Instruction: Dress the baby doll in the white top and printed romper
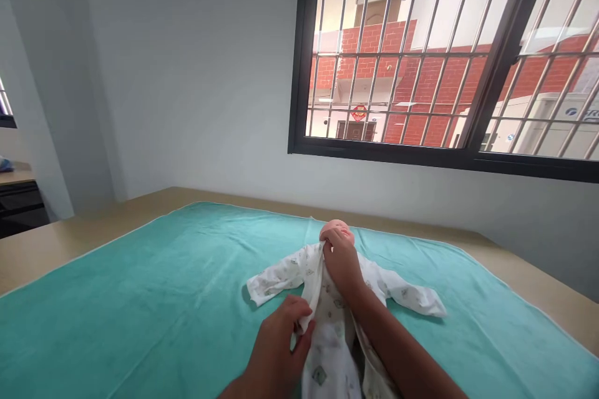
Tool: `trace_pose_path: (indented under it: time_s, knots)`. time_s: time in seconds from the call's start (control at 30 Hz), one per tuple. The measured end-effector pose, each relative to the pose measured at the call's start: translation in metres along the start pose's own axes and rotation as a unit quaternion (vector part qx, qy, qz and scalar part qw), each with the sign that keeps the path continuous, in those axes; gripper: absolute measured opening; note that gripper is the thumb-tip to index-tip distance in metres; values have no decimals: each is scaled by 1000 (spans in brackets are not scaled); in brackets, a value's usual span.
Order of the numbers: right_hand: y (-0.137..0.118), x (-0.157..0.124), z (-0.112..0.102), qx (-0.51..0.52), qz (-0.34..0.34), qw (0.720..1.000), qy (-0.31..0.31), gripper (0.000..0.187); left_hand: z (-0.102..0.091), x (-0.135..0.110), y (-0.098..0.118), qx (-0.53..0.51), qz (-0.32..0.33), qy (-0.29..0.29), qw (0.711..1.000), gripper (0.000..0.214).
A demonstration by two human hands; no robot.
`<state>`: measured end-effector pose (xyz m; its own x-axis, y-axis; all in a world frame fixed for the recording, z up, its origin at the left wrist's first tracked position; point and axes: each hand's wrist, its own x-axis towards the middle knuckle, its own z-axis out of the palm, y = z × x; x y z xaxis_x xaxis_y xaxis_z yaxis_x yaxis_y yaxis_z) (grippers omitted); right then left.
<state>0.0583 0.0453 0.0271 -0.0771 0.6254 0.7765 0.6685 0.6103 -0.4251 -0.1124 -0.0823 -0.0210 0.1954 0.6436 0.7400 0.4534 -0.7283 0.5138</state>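
Note:
A baby doll (337, 232) lies on its back on a teal towel (163, 299), head away from me, dressed in a white printed sleepsuit (327, 324) with both sleeves spread out. My right hand (341, 262) is closed on the suit's left front edge near the doll's neck. My left hand (281, 343) pinches the same front edge lower down, by the belly. The doll's body under the cloth is mostly hidden.
The towel covers a beige tabletop (56, 243) that runs to a white wall. A barred black-framed window (444, 75) fills the upper right. A dark cabinet (19, 206) stands at the far left.

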Motion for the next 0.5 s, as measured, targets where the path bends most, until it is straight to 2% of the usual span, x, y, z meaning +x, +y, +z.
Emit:
trace_pose_path:
  time_s: [0.13,0.2,0.3,0.37,0.43,0.5]
  knots:
    - [2,8,-12,26,15,999,19,27,6,3,13,15,96,-8,995,34]
    - [6,11,-19,30,26,999,0,27,8,8,22,47,162,-15,985,30]
    - [16,12,-28,13,45,998,-42,26,13,22,40,97,253,-27,962,12]
    - [25,12,-31,-28,62,995,-69,26,17,31,51,127,295,-59,945,9]
    - [33,11,-34,-71,79,991,-87,26,23,35,58,144,329,-117,926,13]
    - [39,11,-37,-98,92,987,-92,26,27,34,58,121,335,-168,919,14]
